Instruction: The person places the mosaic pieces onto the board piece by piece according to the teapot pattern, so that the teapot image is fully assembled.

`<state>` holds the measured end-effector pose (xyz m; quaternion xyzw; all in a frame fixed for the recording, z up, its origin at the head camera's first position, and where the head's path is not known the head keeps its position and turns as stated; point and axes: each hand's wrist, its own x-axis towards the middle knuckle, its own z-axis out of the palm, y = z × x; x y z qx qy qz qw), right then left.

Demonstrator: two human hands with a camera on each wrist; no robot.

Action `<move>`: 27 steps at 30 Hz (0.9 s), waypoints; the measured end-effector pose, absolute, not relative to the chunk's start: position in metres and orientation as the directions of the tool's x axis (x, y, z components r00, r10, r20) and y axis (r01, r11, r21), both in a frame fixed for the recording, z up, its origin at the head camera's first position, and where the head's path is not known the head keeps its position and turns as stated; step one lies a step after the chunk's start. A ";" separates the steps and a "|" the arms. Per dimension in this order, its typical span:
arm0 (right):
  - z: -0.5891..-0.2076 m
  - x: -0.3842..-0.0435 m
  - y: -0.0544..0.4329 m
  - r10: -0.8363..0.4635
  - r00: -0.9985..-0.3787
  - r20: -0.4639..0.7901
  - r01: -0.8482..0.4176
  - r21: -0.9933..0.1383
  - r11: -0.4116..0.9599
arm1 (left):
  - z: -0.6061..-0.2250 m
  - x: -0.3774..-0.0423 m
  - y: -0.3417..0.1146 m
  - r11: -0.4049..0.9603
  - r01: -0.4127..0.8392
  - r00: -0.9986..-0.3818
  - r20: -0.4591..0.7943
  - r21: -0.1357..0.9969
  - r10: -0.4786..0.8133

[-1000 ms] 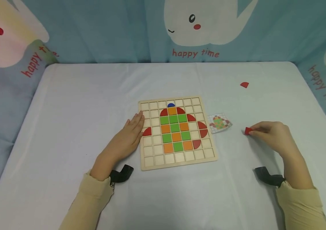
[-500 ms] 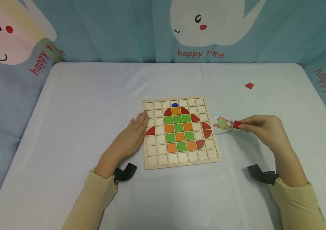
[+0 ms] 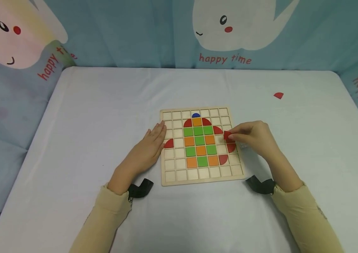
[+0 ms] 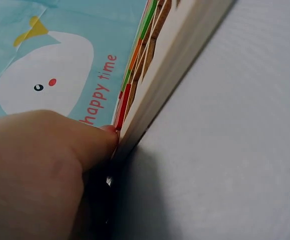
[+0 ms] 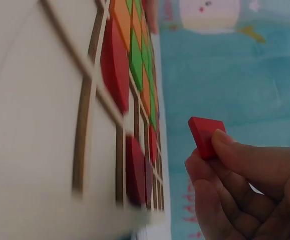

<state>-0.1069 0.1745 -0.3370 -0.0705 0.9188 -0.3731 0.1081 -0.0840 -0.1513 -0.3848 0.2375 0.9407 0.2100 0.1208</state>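
Note:
A wooden grid board [image 3: 185, 178] lies on the table with orange and green squares, red quarter-circles and a blue half-circle set in its cells. My left hand [image 3: 144, 151] lies flat along the board's left edge, its fingers straight, near a red quarter-circle [image 3: 169, 143] in the leftmost column. Over the right side of the board, my right hand [image 3: 256, 138] pinches a red quarter-circle block [image 5: 207, 135] between thumb and fingers. In the right wrist view that block is held clear above the grid. It overlaps the red pieces of the right column in the head view.
A small pattern card [image 3: 243, 144] beside the board's right edge is mostly hidden under the right hand. One loose red quarter-circle [image 3: 278, 95] lies at the back right of the white table [image 3: 109, 95]. A blue printed curtain [image 3: 134, 35] borders the table.
My right hand has carried the red block leftward from the table, past the card, to above the board. The left hand stays at the board's edge. The head view has shifted slightly.

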 end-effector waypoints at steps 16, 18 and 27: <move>-0.346 -0.118 0.096 -0.381 -0.909 -0.168 -0.130 -0.755 0.643 | -0.383 -0.088 -0.151 0.808 0.397 -0.860 -0.131 0.435 0.493; -0.345 -0.119 0.089 -0.385 -0.904 -0.187 -0.114 -0.761 0.638 | -0.383 -0.087 -0.151 0.807 0.394 -0.860 -0.134 0.440 0.492; -0.348 -0.125 0.065 -0.410 -0.876 -0.254 -0.060 -0.786 0.615 | -0.384 -0.085 -0.151 0.813 0.387 -0.862 -0.141 0.436 0.486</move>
